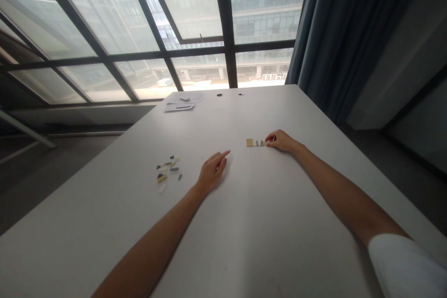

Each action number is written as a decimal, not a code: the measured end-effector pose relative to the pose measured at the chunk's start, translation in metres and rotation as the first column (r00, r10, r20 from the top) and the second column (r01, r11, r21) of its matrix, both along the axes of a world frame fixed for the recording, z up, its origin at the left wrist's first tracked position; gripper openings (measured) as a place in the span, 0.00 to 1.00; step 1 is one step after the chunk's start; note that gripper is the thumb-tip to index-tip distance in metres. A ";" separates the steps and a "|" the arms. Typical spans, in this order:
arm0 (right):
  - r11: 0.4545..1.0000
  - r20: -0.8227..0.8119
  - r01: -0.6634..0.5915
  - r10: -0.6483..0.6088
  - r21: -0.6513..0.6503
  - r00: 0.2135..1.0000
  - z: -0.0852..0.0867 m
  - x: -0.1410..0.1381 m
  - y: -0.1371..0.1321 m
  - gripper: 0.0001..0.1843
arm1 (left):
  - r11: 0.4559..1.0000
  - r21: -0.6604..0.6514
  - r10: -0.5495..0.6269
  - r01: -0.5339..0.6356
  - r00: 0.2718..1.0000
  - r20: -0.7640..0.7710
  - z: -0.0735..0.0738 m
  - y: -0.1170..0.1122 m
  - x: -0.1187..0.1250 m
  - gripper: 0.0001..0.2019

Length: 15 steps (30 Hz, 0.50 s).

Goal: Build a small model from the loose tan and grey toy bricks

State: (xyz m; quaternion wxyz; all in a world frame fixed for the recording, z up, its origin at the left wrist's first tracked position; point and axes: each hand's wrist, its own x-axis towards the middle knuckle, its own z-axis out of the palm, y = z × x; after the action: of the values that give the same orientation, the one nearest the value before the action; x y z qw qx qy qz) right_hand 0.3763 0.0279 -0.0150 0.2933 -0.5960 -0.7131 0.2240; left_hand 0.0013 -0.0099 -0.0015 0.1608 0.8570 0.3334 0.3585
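On the white table, a short strip of tan, white and grey building bricks (254, 142) lies flat, its square tan end to the left. My right hand (282, 140) is closed on the strip's right end, thumb and fingertips pinching it; that end is partly covered by the fingers. To the left, my left hand (211, 170) hovers low over or rests on the tabletop, index finger stretched out and nothing visible in it. Farther left lies a loose group of small brick pieces (173, 169) in grey, black, white and tan, apart from the hand.
The white table (223, 242) reaches to the window (195, 70). Papers with small items on them (179, 104) lie at its far left corner. Two small dark round spots, one a cable hole (219, 95), are near the far edge. A blue curtain (324, 46) hangs at right.
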 end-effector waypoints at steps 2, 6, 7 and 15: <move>1.000 0.000 -0.001 0.001 -0.005 1.000 0.001 0.000 0.000 0.16 | 1.000 0.005 -0.005 0.005 1.000 -0.006 -0.001 0.001 0.000 0.22; 1.000 0.004 -0.005 0.005 -0.010 1.000 0.001 0.000 0.000 0.16 | 1.000 0.008 -0.022 0.022 1.000 -0.006 -0.002 0.003 0.000 0.22; 1.000 0.004 -0.006 0.006 -0.009 1.000 0.000 0.000 0.000 0.16 | 1.000 0.005 -0.026 0.026 1.000 -0.005 -0.003 0.003 0.000 0.22; 1.000 -0.010 -0.013 0.013 -0.015 1.000 -0.002 0.001 0.001 0.16 | 0.996 -0.074 -0.063 0.057 0.995 -0.083 -0.004 0.004 0.000 0.24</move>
State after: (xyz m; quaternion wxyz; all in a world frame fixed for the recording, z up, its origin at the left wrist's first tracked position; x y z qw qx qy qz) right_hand 0.3776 0.0293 -0.0168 0.2907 -0.5925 -0.7138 0.2343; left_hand 0.0018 -0.0062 -0.0059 0.1877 0.8748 0.3265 0.3046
